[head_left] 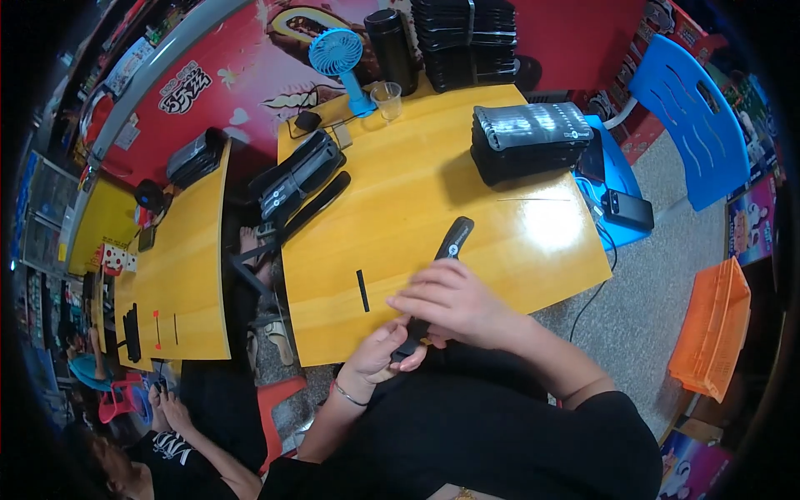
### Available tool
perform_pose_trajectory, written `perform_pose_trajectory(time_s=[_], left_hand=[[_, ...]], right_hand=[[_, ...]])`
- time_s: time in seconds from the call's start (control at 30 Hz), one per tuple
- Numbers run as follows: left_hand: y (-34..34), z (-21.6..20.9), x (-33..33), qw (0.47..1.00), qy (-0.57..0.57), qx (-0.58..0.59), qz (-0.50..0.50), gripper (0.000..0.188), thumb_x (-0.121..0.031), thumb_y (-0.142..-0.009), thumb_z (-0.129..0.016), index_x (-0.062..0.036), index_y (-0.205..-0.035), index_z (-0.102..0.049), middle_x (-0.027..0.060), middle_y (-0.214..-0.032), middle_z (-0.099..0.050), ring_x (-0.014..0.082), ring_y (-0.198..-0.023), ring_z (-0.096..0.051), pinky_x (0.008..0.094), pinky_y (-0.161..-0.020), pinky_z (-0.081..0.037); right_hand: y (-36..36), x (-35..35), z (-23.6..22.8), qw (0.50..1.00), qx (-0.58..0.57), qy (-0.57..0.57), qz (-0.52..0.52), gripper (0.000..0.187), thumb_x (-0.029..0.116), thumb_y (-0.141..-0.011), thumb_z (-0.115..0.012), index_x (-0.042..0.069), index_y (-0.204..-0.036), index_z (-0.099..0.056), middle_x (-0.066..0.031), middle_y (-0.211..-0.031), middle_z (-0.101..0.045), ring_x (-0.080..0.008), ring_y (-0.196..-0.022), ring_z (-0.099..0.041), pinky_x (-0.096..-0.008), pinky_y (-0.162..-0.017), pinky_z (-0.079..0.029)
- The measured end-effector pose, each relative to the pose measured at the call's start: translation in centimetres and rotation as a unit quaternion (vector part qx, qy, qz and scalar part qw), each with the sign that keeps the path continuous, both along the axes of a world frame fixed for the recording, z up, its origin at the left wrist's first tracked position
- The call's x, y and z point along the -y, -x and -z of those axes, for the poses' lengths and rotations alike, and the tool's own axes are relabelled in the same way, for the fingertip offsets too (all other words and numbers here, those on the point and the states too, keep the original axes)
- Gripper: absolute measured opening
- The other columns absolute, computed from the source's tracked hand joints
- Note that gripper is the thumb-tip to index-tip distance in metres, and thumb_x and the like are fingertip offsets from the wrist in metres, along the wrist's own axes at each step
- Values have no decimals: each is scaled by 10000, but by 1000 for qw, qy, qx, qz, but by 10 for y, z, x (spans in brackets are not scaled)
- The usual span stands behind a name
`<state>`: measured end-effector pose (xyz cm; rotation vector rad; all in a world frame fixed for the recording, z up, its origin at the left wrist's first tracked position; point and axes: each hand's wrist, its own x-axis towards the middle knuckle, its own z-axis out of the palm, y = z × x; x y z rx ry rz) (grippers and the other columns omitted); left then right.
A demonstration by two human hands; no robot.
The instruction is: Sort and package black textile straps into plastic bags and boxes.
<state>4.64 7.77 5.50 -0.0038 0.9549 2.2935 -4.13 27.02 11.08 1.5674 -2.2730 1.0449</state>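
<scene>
Both hands are on a black strap (452, 239) with a small white print, near the front edge of the yellow table. Its free end reaches away from me over the tabletop. My left hand (382, 352) is closed round the near end, thumb on top. My right hand (454, 304) lies across the middle of the strap with its fingers bent over it, so that part is hidden. Left of my hands, a short thin black strip (362, 291) lies on the table. A pile of similar black straps (296, 177) sits at the table's left edge.
A thick stack of black straps (533, 137) stands at the right, with more bundles (465, 42) at the back. A blue fan (337, 54) and clear cup (387, 100) stand nearby. Another person (183, 433) sits left. A blue chair (692, 125) and orange crate (708, 333) are right.
</scene>
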Motion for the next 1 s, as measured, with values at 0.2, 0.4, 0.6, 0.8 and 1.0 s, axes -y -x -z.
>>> perform_pose_trajectory(time_s=[0.2,0.4,0.6,0.8,1.0], left_hand=[[-4,-5,13,988,-41,31,-145,459,-334,-992,-385,-8,-1313,-347,76,-861,-493,101,-515,-414,201,-436,-333],[-7,-9,24,965,-100,10,-241,397,-290,-994,-373,-58,-1317,-364,103,-944,-511,158,-725,-498,243,-550,-401],[-12,-9,22,953,-151,-8,-264,467,-232,-964,-482,-182,-1399,-321,116,-1029,-507,187,-850,-529,280,-650,-475],[-8,-6,19,955,-121,-42,-268,533,-248,-961,-475,-247,-1437,-236,129,-1092,-487,277,-1037,-578,331,-794,-572],[-6,-8,12,958,-114,-49,-257,538,-211,-959,-477,-246,-1439,-235,146,-1091,-537,324,-1053,-593,361,-773,-587]], right_hand=[[43,-59,9,966,40,28,254,398,46,-684,-712,74,-1068,-614,-113,-1043,-620,-302,-1029,-561,-400,-915,-439],[113,-118,102,910,-61,-40,409,246,-4,-756,-593,29,-997,-630,-136,-998,-631,-322,-950,-579,-391,-847,-462],[91,-103,92,912,18,-65,404,207,-27,-784,-554,33,-964,-636,-141,-922,-605,-329,-877,-579,-398,-784,-474],[49,-73,85,918,-4,-83,387,286,28,-780,-542,51,-1059,-604,-161,-858,-594,-317,-820,-591,-392,-732,-497],[33,-66,85,916,-24,-171,362,321,75,-760,-549,23,-1076,-564,-162,-841,-592,-312,-824,-598,-401,-718,-508]])
